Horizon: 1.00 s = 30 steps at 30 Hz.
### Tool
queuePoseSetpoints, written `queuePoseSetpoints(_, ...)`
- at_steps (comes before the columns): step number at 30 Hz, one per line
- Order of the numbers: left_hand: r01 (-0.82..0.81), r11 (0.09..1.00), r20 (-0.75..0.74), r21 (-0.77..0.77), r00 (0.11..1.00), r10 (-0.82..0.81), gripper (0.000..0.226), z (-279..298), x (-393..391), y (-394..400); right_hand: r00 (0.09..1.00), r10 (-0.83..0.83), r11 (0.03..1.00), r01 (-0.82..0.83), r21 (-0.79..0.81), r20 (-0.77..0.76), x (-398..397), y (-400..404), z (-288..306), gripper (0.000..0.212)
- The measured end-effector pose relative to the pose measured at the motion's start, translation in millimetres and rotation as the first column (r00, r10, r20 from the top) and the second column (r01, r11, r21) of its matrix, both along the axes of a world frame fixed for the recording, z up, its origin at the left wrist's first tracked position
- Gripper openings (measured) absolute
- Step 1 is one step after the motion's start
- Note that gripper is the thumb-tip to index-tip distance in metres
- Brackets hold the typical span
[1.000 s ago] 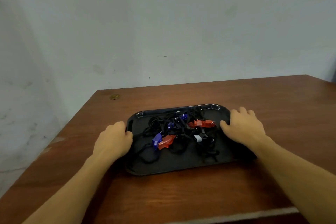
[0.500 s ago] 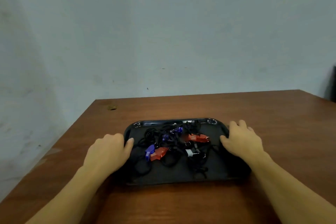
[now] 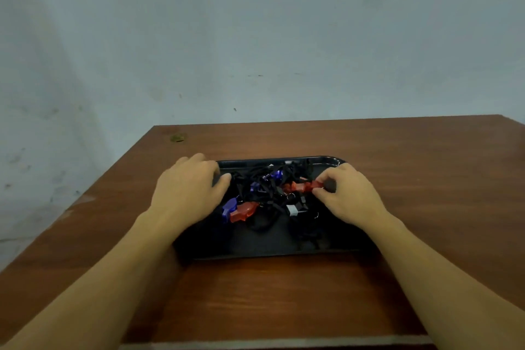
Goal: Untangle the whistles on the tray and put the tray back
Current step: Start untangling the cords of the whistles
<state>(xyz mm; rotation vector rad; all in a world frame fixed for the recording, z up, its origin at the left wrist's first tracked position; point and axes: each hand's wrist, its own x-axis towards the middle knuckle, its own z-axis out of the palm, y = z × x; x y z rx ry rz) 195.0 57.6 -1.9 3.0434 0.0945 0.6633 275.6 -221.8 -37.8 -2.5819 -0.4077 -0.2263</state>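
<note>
Progress: whistles [image 3: 264,196] still knotted on tray [image 3: 255,247], mid-desk [image 3: 284,298] near left edge | right grip [image 3: 348,199] pinches red whistle [image 3: 302,187] | left grip [image 3: 187,193] relaxed, spread on tangle | untangling, tray return remain.

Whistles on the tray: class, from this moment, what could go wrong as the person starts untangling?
1. The right hand pinches a red whistle whose cord runs into the black cords; pulling may tighten knots.
2. A tug could drag other whistles over the tray edge.
3. The left hand covers part of the pile, possibly hiding snags.
</note>
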Motion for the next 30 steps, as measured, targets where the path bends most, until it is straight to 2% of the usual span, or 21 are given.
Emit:
queuePoseSetpoints(2, 0.122, 0.989, 0.091, -0.083, 0.989, -0.114, 0.03, -1, 8, -14, 1.0, -0.004, 0.995, 0.001, 0.101, 0.028, 3, -3, 4, 0.008)
queuePoseSetpoints(4, 0.233, 0.959, 0.143, -0.16, 0.967, -0.211, 0.023, -2, 15, -23, 0.999, -0.007, 0.961, -0.008, 0.276, 0.051, 4, -2, 11, 0.005)
queuePoseSetpoints(7, 0.389, 0.848, 0.217, -0.36, 0.919, -0.33, 0.017, 1, 19, -36, 0.993, 0.106, 0.836, -0.114, 0.537, 0.045, -4, 19, 32, 0.005)
queuePoseSetpoints(8, 0.428, 0.773, 0.256, -0.468, 0.903, -0.345, 0.018, 3, 18, -41, 0.984, 0.167, 0.795, -0.174, 0.581, 0.067, -8, 30, 39, 0.008)
queuePoseSetpoints(10, 0.474, 0.553, 0.329, -0.685, 0.879, -0.346, 0.018, 9, 17, -50, 0.95, 0.282, 0.737, -0.305, 0.603, 0.135, -17, 52, 50, 0.011)
queuePoseSetpoints(12, 0.467, 0.301, 0.373, -0.832, 0.871, -0.319, 0.014, 15, 17, -53, 0.901, 0.389, 0.732, -0.428, 0.53, 0.191, -24, 68, 57, 0.015)
queuePoseSetpoints(13, 0.465, 0.233, 0.393, -0.854, 0.87, -0.297, 0.014, 17, 17, -48, 0.875, 0.436, 0.742, -0.482, 0.466, 0.21, -24, 75, 59, 0.018)
queuePoseSetpoints(14, 0.477, 0.233, 0.409, -0.847, 0.867, -0.285, 0.016, 17, 18, -43, 0.854, 0.47, 0.753, -0.52, 0.403, 0.223, -24, 79, 61, 0.021)
queuePoseSetpoints(17, 0.506, 0.358, 0.41, -0.785, 0.857, -0.312, 0.014, 12, 20, -26, 0.863, 0.463, 0.809, -0.504, 0.302, 0.2, -20, 84, 71, 0.024)
queuePoseSetpoints(18, 0.491, 0.347, 0.395, -0.799, 0.864, -0.314, 0.016, 11, 20, -23, 0.869, 0.465, 0.826, -0.494, 0.27, 0.169, -19, 85, 75, 0.023)
queuePoseSetpoints(22, 0.34, 0.125, 0.296, -0.932, 0.914, -0.277, 0.031, 4, 22, -23, 0.882, 0.461, 0.881, -0.468, 0.07, 0.096, -13, 82, 95, 0.015)
queuePoseSetpoints(24, 0.263, 0.016, 0.252, -0.965, 0.937, -0.242, 0.036, 4, 24, -24, 0.905, 0.417, 0.905, -0.422, 0.056, 0.085, -10, 76, 104, 0.013)
queuePoseSetpoints(26, 0.201, -0.035, 0.204, -0.979, 0.957, -0.205, 0.039, 3, 25, -24, 0.923, 0.381, 0.92, -0.385, 0.073, 0.06, -9, 68, 112, 0.015)
queuePoseSetpoints(27, 0.183, -0.027, 0.184, -0.983, 0.967, -0.178, 0.039, 2, 25, -22, 0.929, 0.365, 0.926, -0.369, 0.081, 0.055, -9, 63, 115, 0.016)
queuePoseSetpoints(28, 0.167, 0.025, 0.161, -0.986, 0.975, -0.151, 0.038, 1, 26, -21, 0.935, 0.349, 0.931, -0.353, 0.091, 0.053, -9, 59, 119, 0.018)
queuePoseSetpoints(29, 0.152, 0.118, 0.135, -0.981, 0.981, -0.141, 0.035, -1, 27, -18, 0.941, 0.333, 0.936, -0.337, 0.103, 0.054, -9, 55, 122, 0.019)
queuePoseSetpoints(30, 0.132, 0.253, 0.1, -0.958, 0.986, -0.136, 0.029, -2, 28, -16, 0.946, 0.321, 0.939, -0.325, 0.117, 0.05, -9, 52, 125, 0.019)
